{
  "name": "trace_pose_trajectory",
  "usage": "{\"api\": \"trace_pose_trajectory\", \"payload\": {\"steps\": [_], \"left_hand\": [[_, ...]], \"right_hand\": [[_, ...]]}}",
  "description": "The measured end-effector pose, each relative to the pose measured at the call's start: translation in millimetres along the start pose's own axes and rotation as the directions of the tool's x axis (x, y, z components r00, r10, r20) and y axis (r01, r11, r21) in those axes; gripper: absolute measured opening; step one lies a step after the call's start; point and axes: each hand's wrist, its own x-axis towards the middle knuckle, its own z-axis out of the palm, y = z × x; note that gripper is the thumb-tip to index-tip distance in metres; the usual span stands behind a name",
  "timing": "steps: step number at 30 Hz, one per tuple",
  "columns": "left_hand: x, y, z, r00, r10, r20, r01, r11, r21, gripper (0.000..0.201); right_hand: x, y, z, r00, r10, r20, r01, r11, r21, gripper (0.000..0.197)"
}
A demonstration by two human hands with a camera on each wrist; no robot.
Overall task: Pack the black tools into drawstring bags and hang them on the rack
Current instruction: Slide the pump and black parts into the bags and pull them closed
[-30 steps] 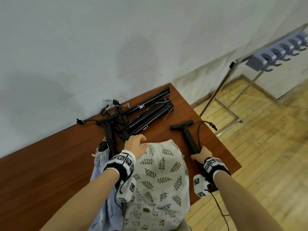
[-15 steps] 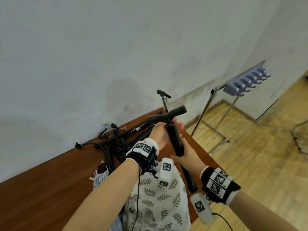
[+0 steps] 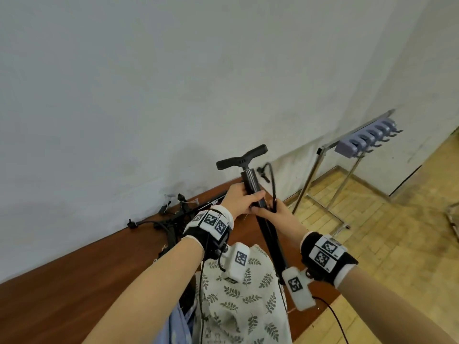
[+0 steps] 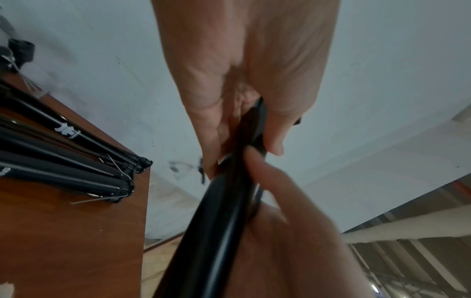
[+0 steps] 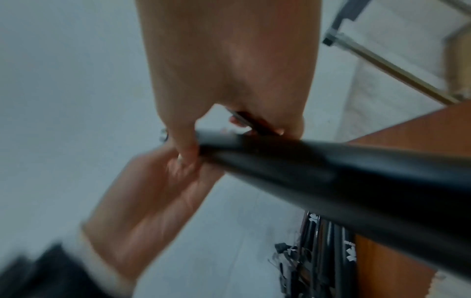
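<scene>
between both hands' fingers [image 3: 258,194] stands the black pump [image 3: 250,182].

The pump [image 3: 253,187] is black with a glossy barrel. The bag [image 3: 238,301] is cream, printed with dark green leaf sprigs; beside it lies pale blue cloth [image 3: 177,326], possibly a second bag. The table [image 3: 74,281] is reddish-brown, the rack's [image 3: 365,140] hook blocks lavender-grey.

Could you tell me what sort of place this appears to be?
Probably a plain indoor workroom or storeroom: a bare white wall, wood-block floor, a wooden table and a metal hook rack.
</scene>
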Motion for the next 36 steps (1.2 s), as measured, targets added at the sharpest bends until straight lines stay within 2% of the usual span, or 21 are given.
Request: {"api": "trace_pose_trajectory", "payload": {"steps": [1, 3, 5, 9, 13, 15, 19, 23, 25, 27, 28, 29, 32, 36], "left_hand": [[0, 0, -4, 0.999, 0.006, -0.038, -0.006, 1.000, -0.018, 0.017], [2, -1, -14, 0.991, 0.008, -0.135, -0.010, 1.000, -0.017, 0.017], [5, -4, -23, 0.976, 0.034, -0.216, -0.026, 0.999, 0.039, 0.017], [5, -4, -26, 0.937, 0.171, -0.306, -0.074, 0.950, 0.303, 0.037], [5, 2, -17, 0.918, 0.230, -0.322, -0.109, 0.930, 0.352, 0.039], [5, 3, -13, 0.928, 0.234, -0.289, -0.121, 0.925, 0.360, 0.035], [4, -2, -10, 0.958, 0.245, -0.149, -0.174, 0.911, 0.374, 0.029], [-1, -9, -4, 0.977, 0.215, -0.010, -0.199, 0.920, 0.338, 0.030], [-5, -8, -1, 0.985, 0.169, 0.039, -0.173, 0.942, 0.286, 0.033], [-9, -5, -1, 0.988, 0.127, 0.087, -0.144, 0.965, 0.218, 0.030], [-11, -5, -1, 0.988, 0.112, 0.110, -0.134, 0.967, 0.217, 0.030], [-13, -5, -1, 0.986, 0.102, 0.130, -0.130, 0.966, 0.222, 0.031], [-16, -11, 3, 0.979, 0.073, 0.192, -0.120, 0.962, 0.246, 0.035], [-22, -6, 8, 0.940, -0.006, 0.341, -0.067, 0.977, 0.202, 0.045]], "right_hand": [[-1, -2, -4, 1.000, -0.015, 0.003, 0.014, 0.993, 0.114, 0.026], [-4, -10, -17, 0.999, -0.009, 0.032, 0.000, 0.956, 0.293, 0.026], [-9, -19, -29, 0.995, 0.015, 0.095, -0.047, 0.938, 0.343, 0.025], [-24, -40, -39, 0.979, 0.005, 0.203, -0.032, 0.991, 0.129, 0.019], [-42, -61, -28, 0.963, -0.068, 0.261, 0.096, 0.991, -0.097, 0.031], [-48, -71, -21, 0.958, -0.113, 0.265, 0.157, 0.976, -0.152, 0.028], [-49, -93, -18, 0.962, -0.202, 0.186, 0.220, 0.971, -0.087, 0.018], [-44, -132, -36, 0.931, -0.264, 0.252, 0.291, 0.953, -0.079, 0.015], [-38, -149, -48, 0.930, -0.241, 0.277, 0.274, 0.958, -0.083, 0.010], [-33, -164, -59, 0.944, -0.220, 0.247, 0.272, 0.941, -0.200, 0.009], [-30, -169, -64, 0.946, -0.251, 0.206, 0.302, 0.915, -0.269, 0.012], [-28, -172, -68, 0.942, -0.283, 0.182, 0.324, 0.909, -0.262, 0.015], [-26, -174, -69, 0.954, -0.262, 0.146, 0.279, 0.955, -0.105, 0.021], [-20, -170, -60, 0.947, -0.313, 0.065, 0.317, 0.947, -0.058, 0.021]]}}
